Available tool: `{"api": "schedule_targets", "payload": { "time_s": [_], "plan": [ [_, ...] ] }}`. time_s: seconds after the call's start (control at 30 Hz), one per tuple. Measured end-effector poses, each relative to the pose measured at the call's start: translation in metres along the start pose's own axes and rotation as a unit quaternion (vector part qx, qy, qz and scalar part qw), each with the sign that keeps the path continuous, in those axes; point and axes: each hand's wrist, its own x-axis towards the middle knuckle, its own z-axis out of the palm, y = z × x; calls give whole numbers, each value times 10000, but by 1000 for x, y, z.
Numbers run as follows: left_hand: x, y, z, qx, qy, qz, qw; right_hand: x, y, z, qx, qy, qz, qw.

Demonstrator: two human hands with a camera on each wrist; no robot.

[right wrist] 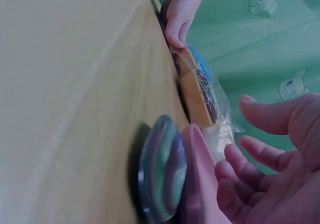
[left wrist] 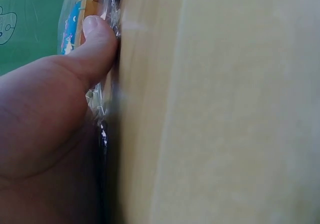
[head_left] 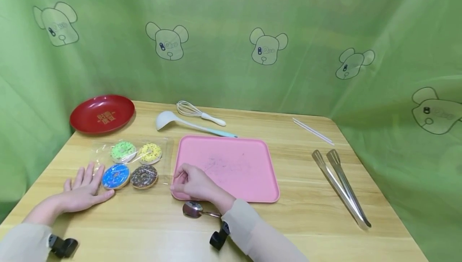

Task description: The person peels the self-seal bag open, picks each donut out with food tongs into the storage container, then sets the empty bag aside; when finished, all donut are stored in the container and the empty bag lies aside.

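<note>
On the table, left hand [head_left: 84, 189] lies flat beside the donut bag [head_left: 133, 161] — right hand [head_left: 193, 183] pinches its edge.

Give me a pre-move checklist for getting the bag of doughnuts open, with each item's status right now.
1. Left hand steadies the clear bag: ok, it lies flat at the bag's left edge, thumb beside the blue doughnut.
2. Right hand has the bag's right edge: cannot tell, its fingers curl at that edge but a firm pinch is not visible.
3. All four doughnuts inside the bag: ok, green, yellow, blue and chocolate.
4. Pink tray free to receive them: ok, nothing lies on it but the right hand's edge.
5. Spoon out of the way: not ok, it lies right under the right wrist.
</note>
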Motion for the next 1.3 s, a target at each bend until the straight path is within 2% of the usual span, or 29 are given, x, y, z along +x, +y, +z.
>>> {"api": "schedule_targets", "payload": {
  "time_s": [0.23, 0.43, 0.57, 0.73, 0.87, 0.97, 1.13, 1.3],
  "plan": [
    [2, 1, 5, -122, 32, 77, 9999, 21, -13, 12, -845, 313, 33, 9959],
    [4, 9, 6, -97, -10, 98, 9999, 29, -15, 20, -1718, 552, 416, 9827],
    [3, 15, 3, -33, 14, 63, 10000, 28, -15, 18, -1909, 636, 398, 9787],
    [1, 21, -1, 15, 48, 68, 10000, 25, -14, 13, -1581, 819, 328, 9835],
    [0, 18, 2, -6, 109, 54, 9999, 24, -10, 9, -747, 887, 535, 9918],
    [1, 6, 5, -27, 137, -1, 9999, 24, -7, 7, -66, 876, 678, 9938],
    [3, -11, 9, 1, 185, -21, 9998, 24, 1, 6, 326, 884, 722, 9929],
    [1, -4, 7, 37, 194, -65, 9998, 22, 6, 5, 374, 822, 777, 9929]
  ]
}}
